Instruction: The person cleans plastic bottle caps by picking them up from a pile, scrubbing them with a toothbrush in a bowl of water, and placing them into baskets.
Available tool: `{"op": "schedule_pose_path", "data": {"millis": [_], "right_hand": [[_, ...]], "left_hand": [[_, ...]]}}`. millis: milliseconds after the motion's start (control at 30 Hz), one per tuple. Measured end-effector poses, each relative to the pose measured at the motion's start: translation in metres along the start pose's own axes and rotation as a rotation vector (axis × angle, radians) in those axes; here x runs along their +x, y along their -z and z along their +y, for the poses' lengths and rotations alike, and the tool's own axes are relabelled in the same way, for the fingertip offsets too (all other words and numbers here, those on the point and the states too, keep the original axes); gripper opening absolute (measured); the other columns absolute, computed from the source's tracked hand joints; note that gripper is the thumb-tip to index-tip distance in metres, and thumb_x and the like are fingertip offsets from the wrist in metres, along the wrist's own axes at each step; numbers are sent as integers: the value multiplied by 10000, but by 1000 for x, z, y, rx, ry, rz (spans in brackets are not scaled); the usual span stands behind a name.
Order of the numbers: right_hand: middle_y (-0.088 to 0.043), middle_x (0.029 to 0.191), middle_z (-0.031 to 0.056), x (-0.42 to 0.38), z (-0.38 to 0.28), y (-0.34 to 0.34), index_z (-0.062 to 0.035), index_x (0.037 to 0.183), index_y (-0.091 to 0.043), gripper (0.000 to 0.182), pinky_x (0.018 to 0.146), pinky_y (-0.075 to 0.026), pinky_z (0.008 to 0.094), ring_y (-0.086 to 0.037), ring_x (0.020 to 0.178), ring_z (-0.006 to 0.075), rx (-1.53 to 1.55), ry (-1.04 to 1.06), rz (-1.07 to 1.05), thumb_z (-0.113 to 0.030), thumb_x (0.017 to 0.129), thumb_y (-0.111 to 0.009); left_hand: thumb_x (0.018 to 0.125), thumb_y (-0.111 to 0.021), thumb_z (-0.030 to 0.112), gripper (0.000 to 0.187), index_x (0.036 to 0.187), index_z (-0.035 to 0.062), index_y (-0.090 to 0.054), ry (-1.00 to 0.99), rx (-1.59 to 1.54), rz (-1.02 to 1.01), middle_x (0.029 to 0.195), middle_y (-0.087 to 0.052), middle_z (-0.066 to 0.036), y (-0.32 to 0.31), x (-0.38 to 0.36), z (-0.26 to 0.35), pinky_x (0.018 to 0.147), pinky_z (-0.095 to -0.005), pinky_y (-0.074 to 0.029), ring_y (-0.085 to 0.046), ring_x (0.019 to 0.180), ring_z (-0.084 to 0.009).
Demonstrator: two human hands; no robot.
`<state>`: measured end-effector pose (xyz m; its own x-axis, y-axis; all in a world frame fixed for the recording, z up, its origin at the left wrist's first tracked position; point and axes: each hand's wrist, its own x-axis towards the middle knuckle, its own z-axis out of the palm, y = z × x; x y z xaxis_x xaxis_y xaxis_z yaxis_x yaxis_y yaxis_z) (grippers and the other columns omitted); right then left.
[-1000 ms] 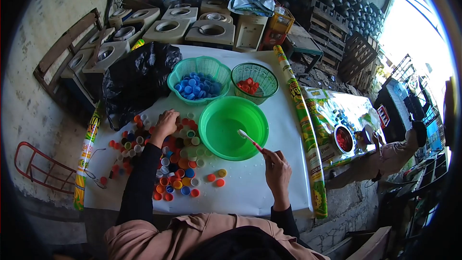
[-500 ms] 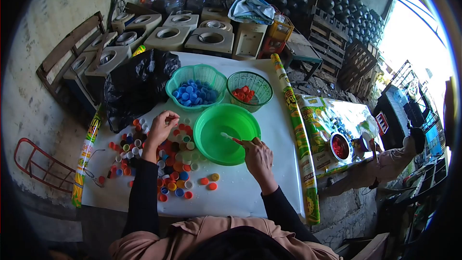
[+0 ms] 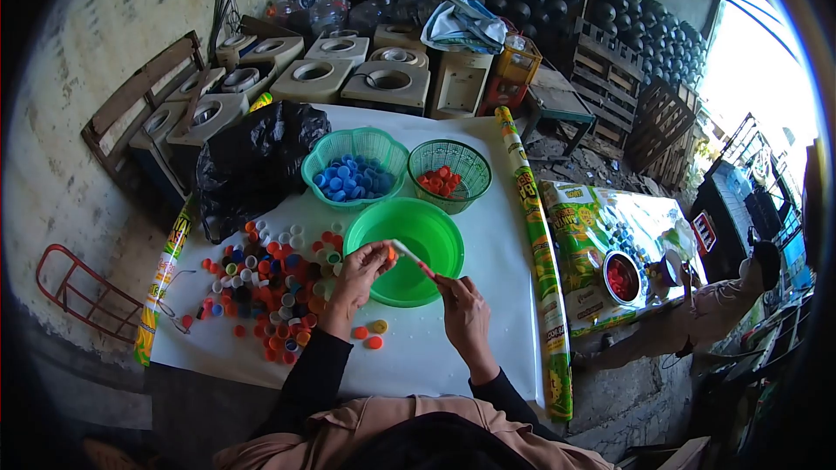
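Observation:
Over the green basin (image 3: 440, 231), my left hand (image 3: 355, 280) pinches an orange bottle cap (image 3: 391, 253). My right hand (image 3: 464, 306) grips a toothbrush (image 3: 416, 262) by its red and white handle, its pale head against or very close to the cap. Left of the basin spreads a pile of mixed bottle caps (image 3: 279, 296), partly hidden by my left forearm. Behind the basin, a pale green basket (image 3: 316, 163) holds blue caps (image 3: 353, 178), and a darker green basket (image 3: 475, 167) holds red caps (image 3: 440, 180).
A black plastic bag (image 3: 252, 161) lies at the table's back left. Yellow-green printed rolls edge the white table (image 3: 488, 339) on both sides. On the right, another person (image 3: 727, 305) works at a second table with a tub of red caps (image 3: 621, 278).
My left hand has moved right from above the cap pile to the basin, now with an orange cap. The toothbrush has tilted up to meet it.

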<state>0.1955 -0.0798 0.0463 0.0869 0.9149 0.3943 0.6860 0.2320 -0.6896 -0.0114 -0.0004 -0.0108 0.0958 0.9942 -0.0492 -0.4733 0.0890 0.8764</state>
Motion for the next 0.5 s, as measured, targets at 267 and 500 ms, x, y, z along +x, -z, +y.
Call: {"op": "schedule_pose_path", "data": {"millis": [267, 500], "right_hand": [[-639, 841, 54, 9, 6, 13, -197, 1074, -770, 167, 583, -471, 405, -646, 680, 286, -145, 62, -35, -222, 960, -652], [-676, 918, 49, 17, 8, 16, -204, 1062, -775, 169, 597, -495, 412, -674, 737, 294, -155, 96, -155, -205, 948, -651]], "left_hand": [[862, -737, 8, 294, 1145, -59, -692, -321, 924, 139, 1059, -713, -158, -22, -16, 16, 800, -277, -586, -729, 896, -195], [829, -735, -71, 326, 1151, -68, -686, -299, 888, 121, 1089, -709, -161, -17, -12, 10, 842, -294, -611, -737, 951, -221]]}}
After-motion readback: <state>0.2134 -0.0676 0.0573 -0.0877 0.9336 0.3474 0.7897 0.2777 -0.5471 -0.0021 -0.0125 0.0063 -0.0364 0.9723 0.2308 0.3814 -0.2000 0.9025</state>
